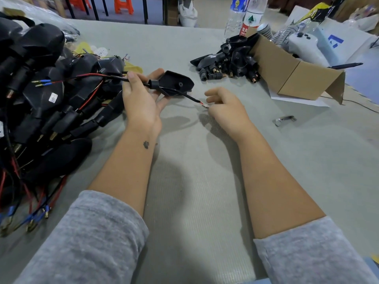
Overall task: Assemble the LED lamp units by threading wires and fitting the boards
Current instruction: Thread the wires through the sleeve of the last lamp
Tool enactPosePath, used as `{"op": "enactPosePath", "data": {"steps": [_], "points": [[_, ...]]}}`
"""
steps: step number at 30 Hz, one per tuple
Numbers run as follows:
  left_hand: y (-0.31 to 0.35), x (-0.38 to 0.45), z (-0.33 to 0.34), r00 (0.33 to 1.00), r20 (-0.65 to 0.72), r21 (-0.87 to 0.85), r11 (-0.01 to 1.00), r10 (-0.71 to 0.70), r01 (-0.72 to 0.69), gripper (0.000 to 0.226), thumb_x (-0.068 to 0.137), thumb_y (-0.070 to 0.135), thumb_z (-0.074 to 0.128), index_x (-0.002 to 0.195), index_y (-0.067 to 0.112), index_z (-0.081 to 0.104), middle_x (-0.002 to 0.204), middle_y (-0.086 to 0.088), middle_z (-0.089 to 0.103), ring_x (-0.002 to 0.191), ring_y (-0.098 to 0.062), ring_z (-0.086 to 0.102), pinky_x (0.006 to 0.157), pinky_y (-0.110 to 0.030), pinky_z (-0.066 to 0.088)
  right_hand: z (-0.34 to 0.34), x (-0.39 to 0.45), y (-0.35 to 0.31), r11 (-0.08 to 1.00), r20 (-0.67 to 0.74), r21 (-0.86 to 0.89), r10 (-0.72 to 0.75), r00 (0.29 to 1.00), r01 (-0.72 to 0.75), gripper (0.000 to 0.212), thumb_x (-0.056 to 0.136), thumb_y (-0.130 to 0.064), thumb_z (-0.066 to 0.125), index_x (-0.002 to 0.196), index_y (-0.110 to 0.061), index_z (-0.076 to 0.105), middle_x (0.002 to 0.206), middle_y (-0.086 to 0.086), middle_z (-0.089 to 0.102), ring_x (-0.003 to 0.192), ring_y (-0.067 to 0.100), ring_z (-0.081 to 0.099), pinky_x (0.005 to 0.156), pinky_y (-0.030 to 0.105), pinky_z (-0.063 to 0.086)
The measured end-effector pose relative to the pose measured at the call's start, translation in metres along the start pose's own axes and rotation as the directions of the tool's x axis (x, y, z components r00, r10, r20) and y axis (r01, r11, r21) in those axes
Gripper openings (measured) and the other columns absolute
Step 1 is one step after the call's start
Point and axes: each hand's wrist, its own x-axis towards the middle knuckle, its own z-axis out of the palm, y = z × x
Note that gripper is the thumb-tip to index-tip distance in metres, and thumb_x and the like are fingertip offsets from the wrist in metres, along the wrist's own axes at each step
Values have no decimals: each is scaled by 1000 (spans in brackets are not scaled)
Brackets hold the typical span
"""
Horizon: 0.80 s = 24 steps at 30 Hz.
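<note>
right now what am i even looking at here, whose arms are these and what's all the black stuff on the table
There is no machine here. A person wears a camera on the head, so the one picture looks forward and down at that person's own two bare arms in grey sleeves.

The left hand holds a black lamp shell, with the thumb pressing a black cable that runs through the shell. The right hand pinches the bare wire end where the cable comes out.

They work over a grey table. At the left lies a big pile of lamps with wires already in them. Farther back on the right is a smaller heap of empty black shells beside an open cardboard box. Two water bottles stand behind, and a small metal clip lies at the right.
</note>
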Motion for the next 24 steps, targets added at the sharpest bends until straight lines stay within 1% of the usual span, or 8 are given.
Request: {"op": "enactPosePath", "data": {"steps": [3,6,8,10,12,17,20,24], "points": [[0,1,0,1000,-13,-10,1000,9,-9,32,106,35,24,85,16,39,100,-11,72,99,-32,70,76,-50,59,2,3,5,989,-21,-98,-114,993,112,30,81,-11,52,99,-33,61,91,-18,60,100,11,57,95,35,44],[0,5,-2,1000,-18,20,1000,-18,18,29,107,34,26,90,20,44,101,-7,72,99,-28,70,81,-50,58,3,5,4,978,-129,-49,-208,970,204,24,89,-10,55,90,-28,72,76,-16,63,67,-4,53,66,17,40],[-2,6,-2,999,-5,84,995,-52,53,21,107,29,30,99,19,47,102,-5,71,100,-25,70,84,-50,57,3,3,1,959,-199,-78,-283,938,273,23,92,-12,57,96,-27,75,89,-15,69,78,-7,56,69,11,39],[-6,5,0,996,26,130,989,-80,76,14,106,21,35,108,15,48,103,-7,69,100,-27,70,85,-50,57,3,1,0,930,-244,-153,-364,899,335,21,93,-14,59,103,-24,75,103,-10,70,98,4,59,84,20,45],[-11,2,2,993,70,186,979,-96,82,13,105,19,36,107,14,48,105,-9,69,99,-28,70,86,-49,57,4,-2,-1,890,-269,-251,-441,856,380,19,93,-15,60,104,-21,75,104,-4,70,104,16,59,88,32,47],[-16,0,3,979,145,235,966,-141,104,11,102,22,45,94,18,49,86,-1,74,92,-27,72,79,-45,60,6,-10,-11,766,-283,-414,-621,731,492,14,90,-9,63,93,-11,77,90,6,67,92,27,60,70,38,48],[-20,-1,4,965,196,275,955,-172,114,10,101,22,49,91,21,51,93,-3,73,91,-26,71,79,-47,59,12,-13,-16,686,-245,-488,-702,669,540,16,90,-8,60,85,-1,74,83,12,65,84,32,58,61,45,48],[-22,-2,6,972,191,329,942,-138,69,15,102,15,44,92,20,53,95,-2,71,83,-20,69,74,-43,60,15,-13,-20,612,-128,-562,-729,672,557,18,91,-7,57,83,2,70,85,14,63,85,32,54,59,47,46]]}}
